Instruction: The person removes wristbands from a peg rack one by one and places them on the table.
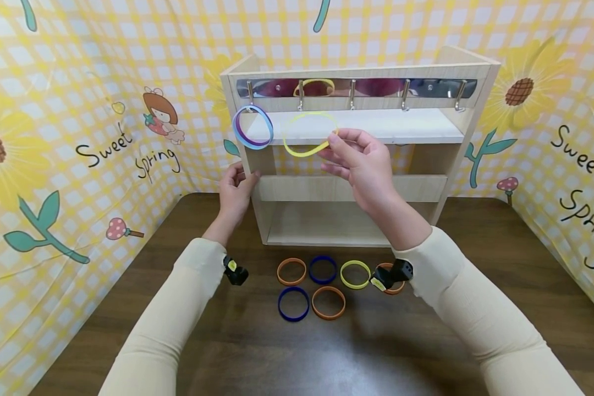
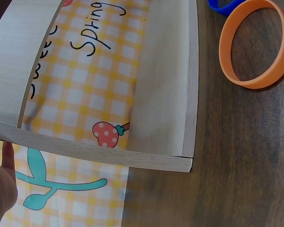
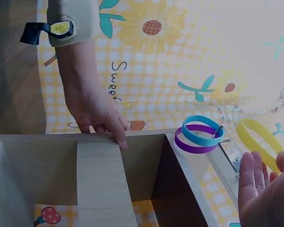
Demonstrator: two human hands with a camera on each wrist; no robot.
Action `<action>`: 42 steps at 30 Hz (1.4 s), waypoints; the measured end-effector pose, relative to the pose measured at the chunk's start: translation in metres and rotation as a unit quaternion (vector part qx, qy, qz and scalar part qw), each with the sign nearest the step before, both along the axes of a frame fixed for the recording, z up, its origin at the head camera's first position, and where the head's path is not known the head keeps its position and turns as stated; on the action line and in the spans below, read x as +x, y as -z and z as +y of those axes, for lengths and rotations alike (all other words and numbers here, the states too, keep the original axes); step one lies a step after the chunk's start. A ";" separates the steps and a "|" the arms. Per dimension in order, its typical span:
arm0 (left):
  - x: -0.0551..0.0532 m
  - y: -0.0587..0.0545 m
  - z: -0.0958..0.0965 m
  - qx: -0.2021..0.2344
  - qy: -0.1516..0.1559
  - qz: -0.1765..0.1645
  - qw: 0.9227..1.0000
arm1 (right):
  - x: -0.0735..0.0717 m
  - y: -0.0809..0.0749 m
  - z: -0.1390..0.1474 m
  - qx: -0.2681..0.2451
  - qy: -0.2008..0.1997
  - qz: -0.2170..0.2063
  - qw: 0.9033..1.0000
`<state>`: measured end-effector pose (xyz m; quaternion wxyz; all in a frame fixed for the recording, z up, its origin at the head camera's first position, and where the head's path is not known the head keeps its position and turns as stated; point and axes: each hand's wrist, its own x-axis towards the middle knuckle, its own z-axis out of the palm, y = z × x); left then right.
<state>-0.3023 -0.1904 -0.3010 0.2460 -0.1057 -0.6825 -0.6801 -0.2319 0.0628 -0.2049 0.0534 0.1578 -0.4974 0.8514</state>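
Note:
My right hand pinches a yellow silicone wristband between thumb and fingertips. It holds the band up in front of the small wooden shelf, near the second hook from the left. On the leftmost hook hang a light blue wristband and a purple wristband together. Lower down, my left hand grips the shelf's left side panel, thumb at the front edge and fingers on the outer side. Only part of that hand shows in the left wrist view.
A shiny metal strip with several hooks runs along the shelf's top front. On the brown table before the shelf lie orange wristbands, dark blue wristbands and another yellow wristband. Checked yellow cloth surrounds the table.

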 end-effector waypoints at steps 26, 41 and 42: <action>0.003 -0.001 -0.002 -0.003 -0.001 -0.002 1.000 | 0.019 0.073 0.042 0.146 -0.036 -0.067 0.986; 0.000 0.000 -0.001 -0.006 0.002 0.006 1.000 | 0.021 0.106 0.064 0.194 -0.043 -0.096 0.975; 0.000 0.000 0.000 -0.005 0.003 0.007 1.000 | 0.022 0.108 0.065 0.196 -0.042 -0.097 0.975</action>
